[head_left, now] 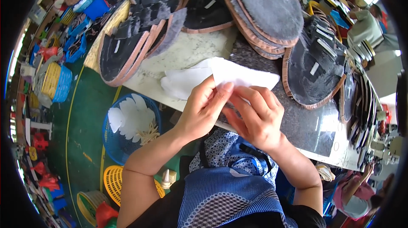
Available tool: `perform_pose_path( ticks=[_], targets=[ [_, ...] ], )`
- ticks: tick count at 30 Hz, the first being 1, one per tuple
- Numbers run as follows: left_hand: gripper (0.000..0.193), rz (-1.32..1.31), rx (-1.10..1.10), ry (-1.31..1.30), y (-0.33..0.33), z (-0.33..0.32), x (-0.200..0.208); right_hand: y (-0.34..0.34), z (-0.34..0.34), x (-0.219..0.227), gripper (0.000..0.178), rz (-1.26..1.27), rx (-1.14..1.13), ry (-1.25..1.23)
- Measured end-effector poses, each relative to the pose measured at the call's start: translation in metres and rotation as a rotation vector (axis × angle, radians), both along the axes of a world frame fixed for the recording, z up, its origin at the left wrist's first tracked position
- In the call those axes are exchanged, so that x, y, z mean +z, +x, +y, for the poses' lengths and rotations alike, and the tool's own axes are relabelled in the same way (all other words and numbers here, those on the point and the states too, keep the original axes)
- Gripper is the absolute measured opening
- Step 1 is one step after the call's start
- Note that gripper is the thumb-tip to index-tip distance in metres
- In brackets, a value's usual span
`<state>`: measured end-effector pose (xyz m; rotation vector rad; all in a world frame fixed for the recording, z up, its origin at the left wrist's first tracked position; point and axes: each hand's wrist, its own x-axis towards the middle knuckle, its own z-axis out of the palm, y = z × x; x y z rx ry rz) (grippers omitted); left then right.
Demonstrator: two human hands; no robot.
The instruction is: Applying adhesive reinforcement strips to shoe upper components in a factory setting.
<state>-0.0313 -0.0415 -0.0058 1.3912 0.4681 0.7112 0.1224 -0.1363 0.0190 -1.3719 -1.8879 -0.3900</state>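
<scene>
Both of my hands are close together above the table's near edge, at the lower rim of a thin white sole-shaped piece (244,74). My left hand (204,108) pinches its left corner between thumb and fingers. The curled fingers of my right hand (258,117) meet the same rim next to my left thumb; their tips are partly hidden. Beneath it, further white pieces (182,81) lie on the table. Behind them are piles of dark shoe uppers (123,56) with tan edges, some showing grey fluffy lining (265,11). Another dark upper (314,68) lies to the right.
The pale table (187,49) has a dark stone-like slab (308,128) on it. At lower left on the green floor stands a blue basket (111,141) holding white pieces, near a yellow basket (114,181). Co-workers (365,26) are at the right, and crates (95,7) line the left.
</scene>
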Motion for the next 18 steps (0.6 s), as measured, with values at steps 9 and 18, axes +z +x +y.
perform_pose_path(
  ticks=[9,18],
  targets=[
    [0.049,0.042,-0.155,-0.017,0.026,-0.032,-0.004,0.046,-0.027,0.002,0.026,0.504,-0.072,-0.110],
    [0.024,0.255,-0.032,0.725,0.040,-0.039,-0.003,0.056,-0.041,-0.011,0.021,0.145,-0.171,-0.063]
  ],
)
